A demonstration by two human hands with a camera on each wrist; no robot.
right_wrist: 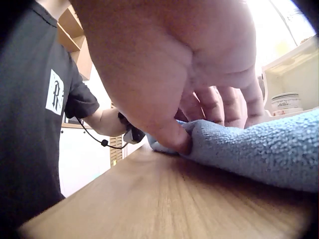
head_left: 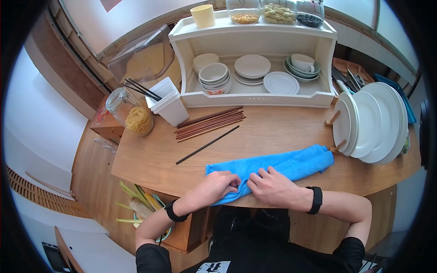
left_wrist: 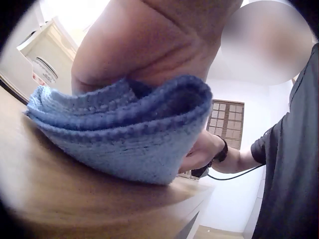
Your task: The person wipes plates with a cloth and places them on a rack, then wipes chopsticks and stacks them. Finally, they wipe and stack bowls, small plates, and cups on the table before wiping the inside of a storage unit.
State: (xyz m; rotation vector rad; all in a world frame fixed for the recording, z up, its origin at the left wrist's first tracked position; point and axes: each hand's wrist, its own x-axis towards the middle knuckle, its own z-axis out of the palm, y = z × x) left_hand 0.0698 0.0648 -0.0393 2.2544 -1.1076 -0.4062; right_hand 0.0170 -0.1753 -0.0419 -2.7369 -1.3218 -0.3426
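A blue towel point(head_left: 300, 164), folded lengthwise into a long strip, lies near the front edge of the table. My left hand point(head_left: 219, 185) grips its near side towards the left end, fingers curled into the cloth. Close beside it, my right hand point(head_left: 276, 187) pinches the towel around the middle. In the right wrist view the thumb point(right_wrist: 174, 138) presses into the towel's near edge while the fingers point(right_wrist: 227, 107) reach over the top. Layered folds of the towel point(left_wrist: 124, 144) show in the left wrist view, hiding the left fingertips.
Beyond the towel lie a single dark chopstick point(head_left: 207, 144) and a bundle of brown chopsticks point(head_left: 209, 123). A white holder point(head_left: 170, 107) and a pasta jar point(head_left: 136, 118) stand at left. White plates point(head_left: 373, 120) fill a rack at right; a white shelf point(head_left: 255, 100) with dishes stands behind.
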